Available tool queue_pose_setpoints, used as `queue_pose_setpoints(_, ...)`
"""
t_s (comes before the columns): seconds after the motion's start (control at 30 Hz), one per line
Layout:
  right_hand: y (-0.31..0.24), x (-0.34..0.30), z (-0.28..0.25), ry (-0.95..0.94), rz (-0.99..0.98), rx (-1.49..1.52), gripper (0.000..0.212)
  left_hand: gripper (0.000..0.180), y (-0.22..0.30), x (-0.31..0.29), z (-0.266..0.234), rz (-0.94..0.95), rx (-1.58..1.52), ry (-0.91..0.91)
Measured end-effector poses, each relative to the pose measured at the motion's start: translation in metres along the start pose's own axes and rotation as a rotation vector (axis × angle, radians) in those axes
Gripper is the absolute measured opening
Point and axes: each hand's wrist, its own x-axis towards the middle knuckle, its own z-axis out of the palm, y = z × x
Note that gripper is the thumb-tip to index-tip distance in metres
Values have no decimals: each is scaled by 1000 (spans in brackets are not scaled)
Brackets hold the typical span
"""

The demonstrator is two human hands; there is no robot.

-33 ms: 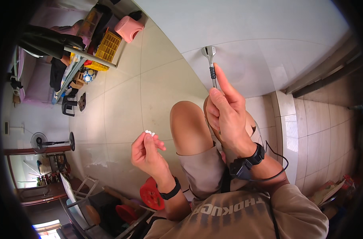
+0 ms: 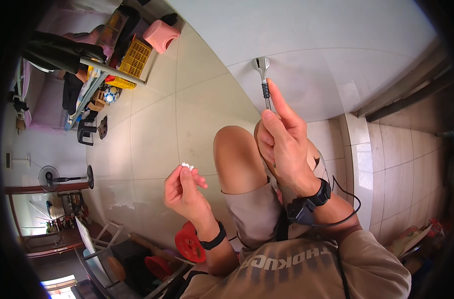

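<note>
Holding is the part I have done so far: both things are up off any surface, one in each grip, and well apart. My right grip has the slim metal tool, its flared, slotted head pointing away from me. The small white piece is in my left grip, to the left of the tool and nearer my body. Nothing joins the two, so any work between them looks undone to me — how much remains, I cannot tell from this view.

My right grip is closed firmly round the tool's shaft: thumb pressed on it, forefinger stretched along it toward the black ribbed collar, the other fingers curled under. The lower end is hidden in my hand. Beyond the tool's head lies a pale glossy surface; I cannot tell whether the head touches it.

My left grip is a light pinch — thumb and fingertips together on the white piece, which pokes out crumpled at the top, the remaining fingers loosely bent. Farther toward me from the tool, down to its left, sits a red stool, apart from both things.
</note>
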Motion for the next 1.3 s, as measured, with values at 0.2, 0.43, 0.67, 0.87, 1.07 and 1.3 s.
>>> queue_pose_setpoints(0.2,-4,-2,6,12,44,31,54,14,0,-1,-1,5,-11,15)
queue_pose_setpoints(0.43,-6,-2,7,15,55,44,55,13,-2,1,-2,27,-30,-3)
queue_pose_setpoints(0.67,-3,-2,6,14,30,-1,55,14,1,0,-1,12,-7,0)
queue_pose_setpoints(0.87,-4,-3,8,16,-6,-83,56,14,0,0,-1,22,-12,-8)
queue_pose_setpoints(1.07,-2,-2,8,18,-32,-119,56,14,1,1,-2,21,-13,-8)
queue_pose_setpoints(1.3,-3,-3,9,23,-1,-69,57,14,0,1,-4,18,-12,-4)
